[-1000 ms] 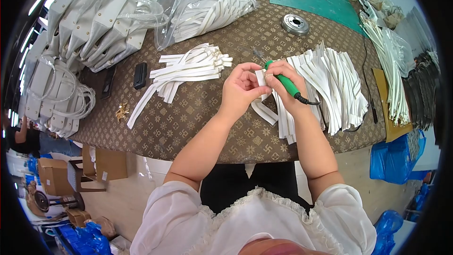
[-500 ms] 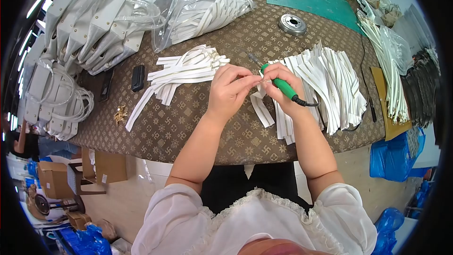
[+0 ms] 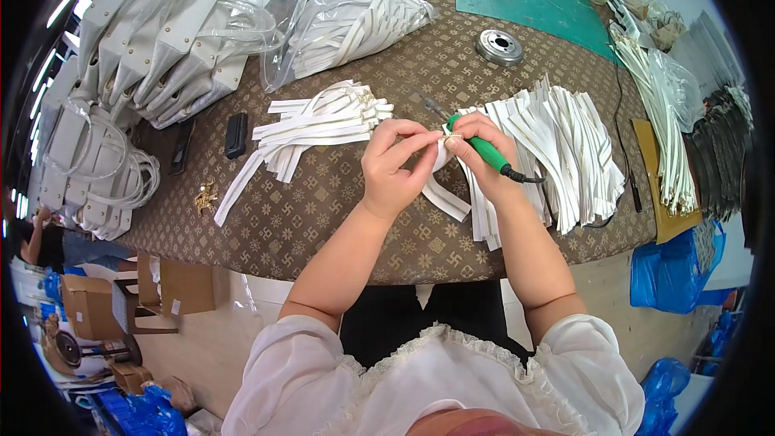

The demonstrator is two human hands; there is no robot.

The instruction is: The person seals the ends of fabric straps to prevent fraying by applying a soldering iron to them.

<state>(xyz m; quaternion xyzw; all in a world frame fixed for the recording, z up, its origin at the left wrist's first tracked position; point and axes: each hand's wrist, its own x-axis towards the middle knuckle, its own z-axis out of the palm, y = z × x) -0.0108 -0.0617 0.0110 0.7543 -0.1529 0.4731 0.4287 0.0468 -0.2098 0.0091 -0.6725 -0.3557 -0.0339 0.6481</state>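
Observation:
My right hand (image 3: pixel 494 145) is closed around a soldering iron (image 3: pixel 489 153) with a green handle, its metal tip pointing up and left. The same fingers pinch the end of a white zipper strip (image 3: pixel 446 202), which curls down onto the table. Thumb and forefinger of my left hand (image 3: pixel 394 169) are pressed together at that strip's end; whatever small part lies between them is hidden. A thick pile of white zipper strips (image 3: pixel 565 149) with gold teeth spreads to the right of my right hand. Beyond my left hand lies a smaller zipper pile (image 3: pixel 323 117).
Small gold metal pieces (image 3: pixel 206 196) and a black case (image 3: pixel 236 136) lie on the patterned tablecloth (image 3: pixel 274 226). Whitish bags (image 3: pixel 161 40) are heaped at left, beside a clear plastic sack (image 3: pixel 347 24) of strips. Behind sit a round metal piece (image 3: pixel 500 47) and a green mat (image 3: pixel 533 8).
My left hand has shifted slightly down, its fingers still at the strip's end. The zipper strip now hangs in a longer curve between my hands. The soldering iron stays in my right hand.

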